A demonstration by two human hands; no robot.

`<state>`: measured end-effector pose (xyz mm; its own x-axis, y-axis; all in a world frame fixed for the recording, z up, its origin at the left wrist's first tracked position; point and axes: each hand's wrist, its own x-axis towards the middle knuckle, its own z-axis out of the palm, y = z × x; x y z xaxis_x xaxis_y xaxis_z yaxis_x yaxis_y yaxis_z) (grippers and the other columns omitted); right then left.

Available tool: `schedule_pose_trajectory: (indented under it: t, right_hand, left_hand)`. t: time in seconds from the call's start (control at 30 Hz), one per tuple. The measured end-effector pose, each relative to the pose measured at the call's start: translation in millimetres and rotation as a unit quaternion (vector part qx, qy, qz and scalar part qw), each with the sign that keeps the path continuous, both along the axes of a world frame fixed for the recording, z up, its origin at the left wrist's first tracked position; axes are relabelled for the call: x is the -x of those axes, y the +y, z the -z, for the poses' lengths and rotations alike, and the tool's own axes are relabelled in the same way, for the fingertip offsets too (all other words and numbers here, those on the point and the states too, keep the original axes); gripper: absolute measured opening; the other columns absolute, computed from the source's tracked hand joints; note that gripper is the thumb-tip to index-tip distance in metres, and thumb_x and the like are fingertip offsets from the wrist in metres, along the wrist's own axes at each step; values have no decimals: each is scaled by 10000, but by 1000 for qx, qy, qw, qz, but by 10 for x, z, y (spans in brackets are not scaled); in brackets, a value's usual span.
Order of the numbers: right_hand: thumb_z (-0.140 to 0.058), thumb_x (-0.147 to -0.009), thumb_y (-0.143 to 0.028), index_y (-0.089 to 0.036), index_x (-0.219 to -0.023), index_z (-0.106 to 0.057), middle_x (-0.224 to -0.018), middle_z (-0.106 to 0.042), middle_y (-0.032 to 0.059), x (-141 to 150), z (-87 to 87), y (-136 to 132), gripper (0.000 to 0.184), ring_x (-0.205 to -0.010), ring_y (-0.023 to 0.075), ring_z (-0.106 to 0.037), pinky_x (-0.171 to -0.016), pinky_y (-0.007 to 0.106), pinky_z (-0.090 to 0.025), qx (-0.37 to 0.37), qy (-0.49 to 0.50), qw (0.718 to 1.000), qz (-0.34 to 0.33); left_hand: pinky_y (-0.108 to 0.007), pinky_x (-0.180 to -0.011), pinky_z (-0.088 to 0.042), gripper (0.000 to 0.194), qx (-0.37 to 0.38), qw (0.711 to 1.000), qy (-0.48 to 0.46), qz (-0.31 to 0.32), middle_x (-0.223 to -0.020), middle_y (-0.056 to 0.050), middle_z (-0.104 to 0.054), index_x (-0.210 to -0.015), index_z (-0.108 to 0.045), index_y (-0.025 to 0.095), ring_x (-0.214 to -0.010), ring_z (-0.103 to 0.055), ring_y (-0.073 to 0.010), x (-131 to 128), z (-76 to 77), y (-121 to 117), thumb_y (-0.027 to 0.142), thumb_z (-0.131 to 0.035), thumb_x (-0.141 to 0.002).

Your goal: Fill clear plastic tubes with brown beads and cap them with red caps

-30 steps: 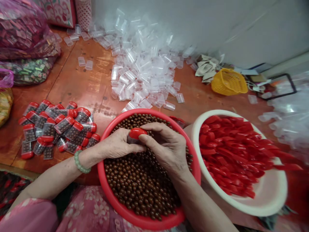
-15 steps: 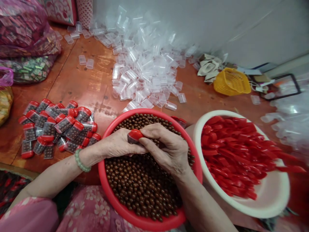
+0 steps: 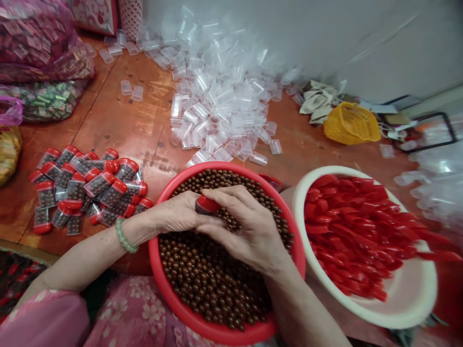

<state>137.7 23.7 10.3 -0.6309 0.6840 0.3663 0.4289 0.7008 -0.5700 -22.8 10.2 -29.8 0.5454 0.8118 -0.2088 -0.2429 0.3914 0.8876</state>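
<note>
The left hand and right hand clamp a red-capped tube above a red bowl of brown balls; it looks light and slippery, so grip its cap.

The bare left hand lies palm down, reaching in from the lower left, with its fingers curled inward. The bare right hand arches over, knuckles up, its fingers stretched toward the left hand. The slim left forearm and slim right forearm angle inward, meeting at the fingertips.
</note>
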Motion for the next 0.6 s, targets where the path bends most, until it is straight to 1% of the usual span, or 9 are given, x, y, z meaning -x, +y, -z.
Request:
schedule_pose_trajectory:
  t: [0.07, 0.1, 0.17, 0.27, 0.4, 0.5, 0.57, 0.6]
  right_hand:
    - [-661, -864, -246, -267, -1083, -698, -910, -708, 44, -17, -19, 31, 223, -839, 201, -670, -739, 362, -571, 79, 57, 995, -4]
    - [-652, -867, -208, -279, -1049, -714, -887, -713, 28, -23, -25, 41, 206, -820, 185, -673, -726, 343, -571, 105, 78, 991, -1]
    - [-659, -855, -175, -284, -1012, -732, -874, -722, 19, -29, -34, 50, 205, -811, 177, -677, -721, 334, -571, 126, 91, 988, 8]
    - [-651, -851, -169, -270, -997, -739, -875, -729, 33, -27, -50, 46, 197, -815, 189, -681, -732, 355, -572, 117, 70, 991, 8]
    - [-628, -864, -164, -255, -1003, -727, -868, -720, 41, -23, -54, 31, 194, -798, 187, -676, -708, 347, -568, 94, 55, 994, 0]
    - [-623, -867, -138, -261, -1024, -705, -834, -694, 32, -21, -30, 11, 215, -779, 179, -662, -684, 337, -561, 54, 62, 997, 4]
    - [-616, -873, -131, -266, -1073, -677, -835, -681, 32, -16, -4, -16, 249, -776, 179, -652, -683, 337, -555, 21, 63, 998, -3]
    - [-624, -874, -155, -263, -1125, -653, -870, -681, 43, -10, 12, -34, 275, -802, 191, -651, -700, 352, -555, 6, 50, 999, -7]
  left_hand:
    - [-271, -752, -482, 164, -15, 999, 42, 22, -716, 1, -637, -754, -687, 131, -755, -577, -145, 8, -10, -1, 278, -747, -711]
    - [-266, -734, -482, 169, -23, 997, 63, 31, -694, 4, -629, -733, -682, 133, -736, -573, -144, 10, -12, 1, 285, -752, -708]
    - [-261, -736, -482, 152, -36, 994, 92, 37, -695, 6, -633, -731, -683, 137, -739, -578, -145, 10, -11, 5, 277, -740, -717]
    - [-258, -771, -481, 113, -56, 990, 126, 33, -734, 17, -650, -765, -694, 145, -773, -588, -146, 1, -4, 7, 248, -721, -725]
    - [-259, -772, -468, 121, -70, 985, 149, 44, -745, 23, -641, -789, -698, 145, -761, -570, -140, -4, 9, 1, 244, -713, -720]
    - [-245, -723, -444, 82, -60, 990, 118, 48, -681, 38, -594, -730, -679, 139, -689, -525, -111, 4, 12, 5, 217, -699, -713]
    - [-230, -641, -411, 111, -38, 994, 90, 50, -603, 52, -531, -669, -646, 133, -607, -467, -86, 11, 0, 11, 220, -702, -708]
    - [-224, -606, -394, 129, -20, 996, 73, 47, -579, 57, -509, -657, -634, 130, -580, -445, -77, 12, -9, 13, 225, -711, -700]
